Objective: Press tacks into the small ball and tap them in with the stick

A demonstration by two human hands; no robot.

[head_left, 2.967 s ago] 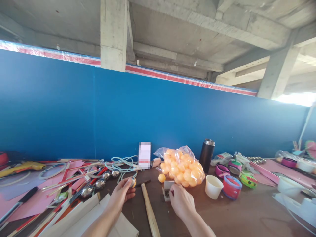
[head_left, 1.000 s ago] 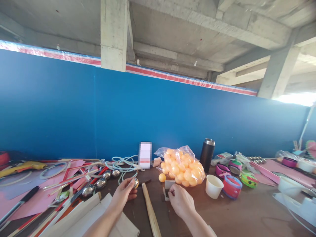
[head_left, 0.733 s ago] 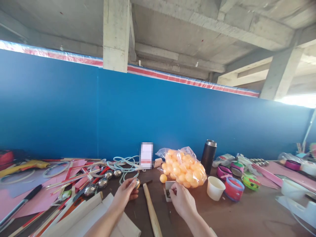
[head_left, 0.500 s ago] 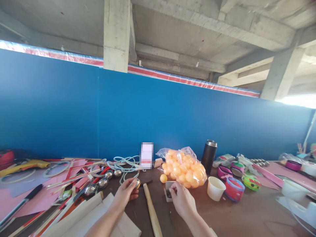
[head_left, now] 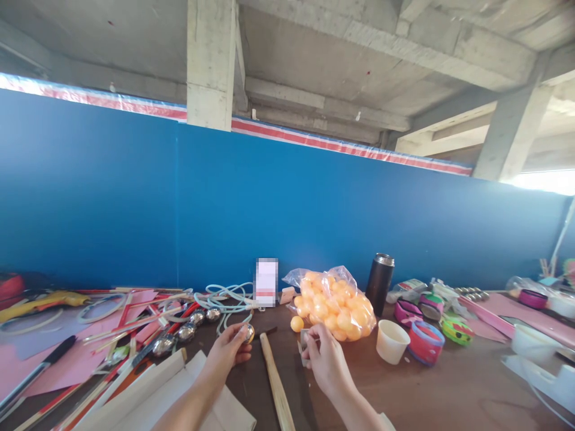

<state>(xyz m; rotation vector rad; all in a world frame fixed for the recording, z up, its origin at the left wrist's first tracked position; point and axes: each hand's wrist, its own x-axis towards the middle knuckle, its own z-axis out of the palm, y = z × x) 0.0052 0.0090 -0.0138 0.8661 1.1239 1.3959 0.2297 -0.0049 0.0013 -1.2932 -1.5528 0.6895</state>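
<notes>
Gripping shiny ball point(head_left: 250, 334) in L hand point(head_left: 227, 352) near hammer point(head_left: 275, 383), w/ R hand point(head_left: 329, 360) curled at small box point(head_left: 303, 347) (can't tell if holding anything), could drop ball thru loose grip or tip box w/ knuckles.

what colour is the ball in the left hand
The ball is shiny silver, seen best in the head view.

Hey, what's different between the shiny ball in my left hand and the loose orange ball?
The shiny ball looks silvery and reflective; the orange ball is plain orange with little shine.
Your left hand holds the shiny ball, while the orange ball rests on the table.
Fingers partly cover the shiny ball; the orange ball is uncovered.
Both look round.
</notes>
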